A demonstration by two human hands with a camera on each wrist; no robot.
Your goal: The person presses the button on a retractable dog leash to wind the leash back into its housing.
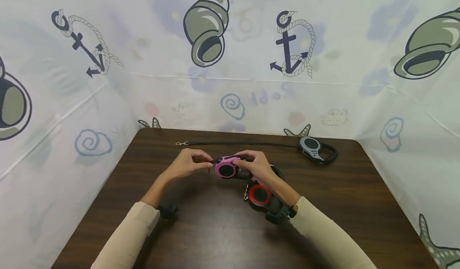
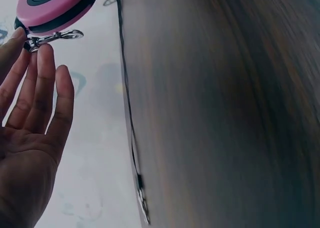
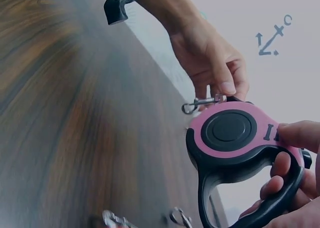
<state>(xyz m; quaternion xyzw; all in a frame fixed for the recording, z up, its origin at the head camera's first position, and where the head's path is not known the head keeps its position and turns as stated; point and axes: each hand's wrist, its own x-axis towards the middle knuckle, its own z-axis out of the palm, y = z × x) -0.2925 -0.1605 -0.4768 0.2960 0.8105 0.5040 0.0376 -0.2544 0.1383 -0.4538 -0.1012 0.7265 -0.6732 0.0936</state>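
Note:
A pink and black retractable dog leash [image 1: 225, 167] is held up over the table by my right hand [image 1: 259, 166]. In the right wrist view, those fingers [image 3: 281, 164] curl round its black handle, with the thumb on the pink casing. My left hand [image 1: 190, 162] pinches the leash's short black end beside its metal clip [image 2: 56, 37], right at the casing. Beneath the right hand and forearm lie a red and black retractable leash [image 1: 259, 194] and another pink one [image 1: 253, 179], both partly covered.
Towards the table's back right lies a grey retractable leash [image 1: 311, 147]. Its black strap [image 1: 240, 143] is pulled out leftward along the back edge, ending in a metal clip [image 1: 181, 143]. A patterned white cloth [image 1: 251, 113] surrounds the dark wooden table [image 1: 212, 229].

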